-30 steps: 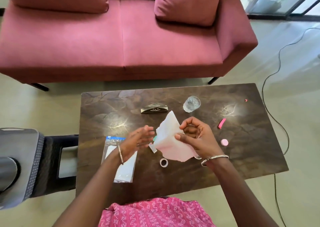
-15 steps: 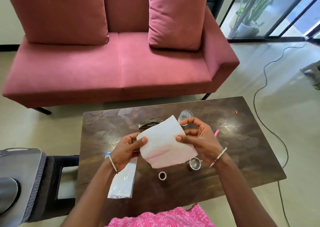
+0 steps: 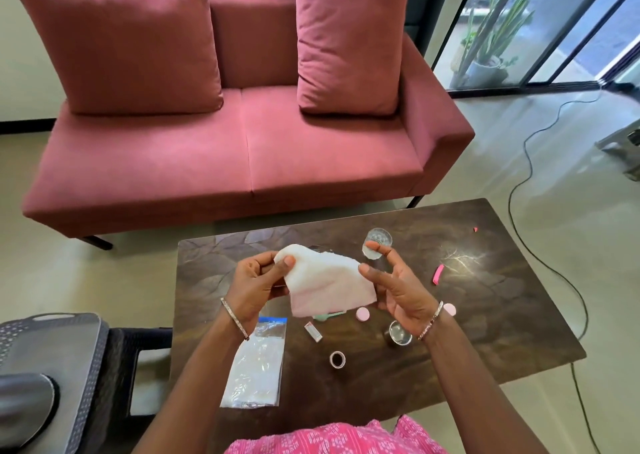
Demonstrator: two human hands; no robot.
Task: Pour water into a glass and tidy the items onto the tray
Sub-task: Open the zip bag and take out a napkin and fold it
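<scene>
left hand (image 3: 254,280) pinches napkin (image 3: 325,283) corner | right hand (image 3: 398,290) thumb pins opposite edge | we hold it spread above table (image 3: 485,315), probably for folding

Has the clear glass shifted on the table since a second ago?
No. The clear glass keeps its place beside the pink clip on the table.

no readable text, labels or numbers anywhere
</scene>
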